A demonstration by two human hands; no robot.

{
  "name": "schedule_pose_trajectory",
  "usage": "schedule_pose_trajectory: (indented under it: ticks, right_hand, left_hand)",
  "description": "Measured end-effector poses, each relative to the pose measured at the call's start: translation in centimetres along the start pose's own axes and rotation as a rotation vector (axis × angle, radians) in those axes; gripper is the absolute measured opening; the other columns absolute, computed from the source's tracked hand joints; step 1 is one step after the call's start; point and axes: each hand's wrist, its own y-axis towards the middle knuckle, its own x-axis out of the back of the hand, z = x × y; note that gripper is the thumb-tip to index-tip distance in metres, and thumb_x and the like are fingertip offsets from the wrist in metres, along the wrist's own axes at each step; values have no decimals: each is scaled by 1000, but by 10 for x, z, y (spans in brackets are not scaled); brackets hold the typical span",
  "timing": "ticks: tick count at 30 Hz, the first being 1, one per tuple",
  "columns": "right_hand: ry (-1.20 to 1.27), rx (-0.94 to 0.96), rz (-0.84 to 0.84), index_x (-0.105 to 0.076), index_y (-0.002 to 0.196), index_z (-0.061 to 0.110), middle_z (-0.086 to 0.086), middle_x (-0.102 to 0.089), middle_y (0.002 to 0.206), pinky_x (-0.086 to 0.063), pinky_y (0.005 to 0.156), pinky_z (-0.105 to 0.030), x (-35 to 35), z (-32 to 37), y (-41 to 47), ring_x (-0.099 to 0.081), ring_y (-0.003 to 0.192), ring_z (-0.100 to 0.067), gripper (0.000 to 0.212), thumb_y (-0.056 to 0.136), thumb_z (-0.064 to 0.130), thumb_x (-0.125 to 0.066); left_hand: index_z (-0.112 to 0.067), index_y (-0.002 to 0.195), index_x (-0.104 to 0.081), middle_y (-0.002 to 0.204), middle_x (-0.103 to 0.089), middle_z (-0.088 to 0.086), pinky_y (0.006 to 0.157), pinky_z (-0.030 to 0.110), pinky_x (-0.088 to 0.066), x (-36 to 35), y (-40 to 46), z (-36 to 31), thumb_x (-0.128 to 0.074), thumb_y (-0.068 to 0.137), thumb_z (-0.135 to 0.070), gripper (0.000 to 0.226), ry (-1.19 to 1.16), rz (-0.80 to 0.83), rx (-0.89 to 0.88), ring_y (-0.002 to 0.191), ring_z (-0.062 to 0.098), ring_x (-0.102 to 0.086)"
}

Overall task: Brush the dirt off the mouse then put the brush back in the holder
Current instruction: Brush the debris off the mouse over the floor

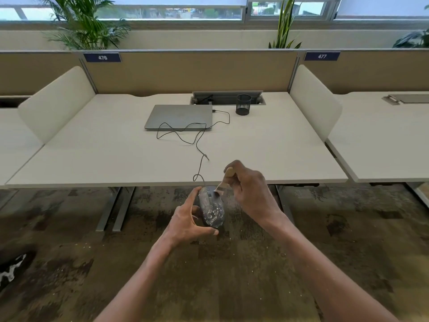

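Note:
A dark wired mouse (212, 211) speckled with pale dirt is held in the air just off the desk's front edge, above the carpet. My left hand (186, 220) grips it from the left side, thumb under its near end. My right hand (249, 190) grips the wooden handle of a small brush (224, 184), whose bristles touch the mouse's far end near the wheel. The black mesh holder (243, 104) stands at the back of the desk, right of the laptop, and looks to hold nothing.
A shut grey laptop (180, 117) lies at the desk's (92, 159) back middle, with the mouse cable (197, 140) looping from it toward the front edge. White side dividers flank the desk. Pale crumbs dot the carpet (232, 263) below the hands.

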Motion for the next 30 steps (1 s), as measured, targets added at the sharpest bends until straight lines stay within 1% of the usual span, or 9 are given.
schedule_pose_trajectory:
  ticks: [5,8,11,14,17,21,24,27,30]
  right_hand:
    - [43,35,90,-55,103,15,-1,-68,86,-57,64,-32,3,1,-10,-68,77,-15,21,95,-5,-57]
    - [64,30,120,-56,103,16,-1,-68,85,-56,64,-34,6,0,-14,-67,76,-16,22,95,-5,-57]
    - [86,1,28,-57,104,12,-1,-69,87,-58,64,-27,11,2,-11,-68,76,-12,22,93,-7,-61]
    - [165,-50,-104,-60,104,9,0,-71,89,-59,68,-18,13,7,-5,-70,78,-9,18,92,-2,-67]
    - [190,-124,-121,-61,106,9,0,-71,90,-59,67,-17,4,12,-3,-71,78,-10,16,93,11,-70]
    - [133,-232,-135,-61,111,8,0,-69,88,-54,62,-10,-3,8,-10,-68,73,-9,21,93,15,-70]
    - [99,-290,-146,-62,110,8,1,-68,86,-55,60,-11,-1,2,-13,-69,72,-10,20,93,12,-71]
    - [42,-295,-178,-62,107,9,0,-69,85,-59,65,-21,3,0,-13,-70,73,-14,17,93,12,-70]
    - [72,-280,-221,-62,110,6,-1,-69,88,-52,61,-6,7,4,-10,-67,73,-10,20,93,13,-70]
  left_hand:
    - [-28,158,-13,109,-74,3,72,6,-52,3,1,-2,-96,60,-35,129,10,-19,7,84,2,-69]
    - [-28,158,-15,111,-74,5,78,13,-54,4,1,-3,-96,60,-34,127,21,-39,2,82,-2,-67]
    - [-28,158,-15,115,-73,9,81,20,-56,3,1,-2,-96,60,-35,127,20,-55,-7,83,0,-67]
    - [-27,158,-15,118,-73,9,77,12,-54,1,3,-2,-96,59,-36,128,29,-52,-12,85,3,-68]
    - [-27,158,-14,123,-71,11,76,8,-51,-2,5,-2,-96,58,-38,130,26,-56,-23,92,9,-69]
    - [-26,159,-15,128,-69,13,82,15,-53,-1,4,2,-96,57,-41,131,26,-72,-34,101,13,-68]
    - [-28,158,-16,131,-67,13,82,14,-53,2,2,5,-95,57,-42,130,28,-89,-39,103,15,-68]
    - [-29,157,-16,133,-66,13,82,12,-51,3,1,5,-96,57,-41,128,12,-101,-46,107,16,-68]
    - [-30,158,-16,133,-67,12,84,16,-54,3,2,6,-94,54,-49,131,6,-100,-46,107,16,-69]
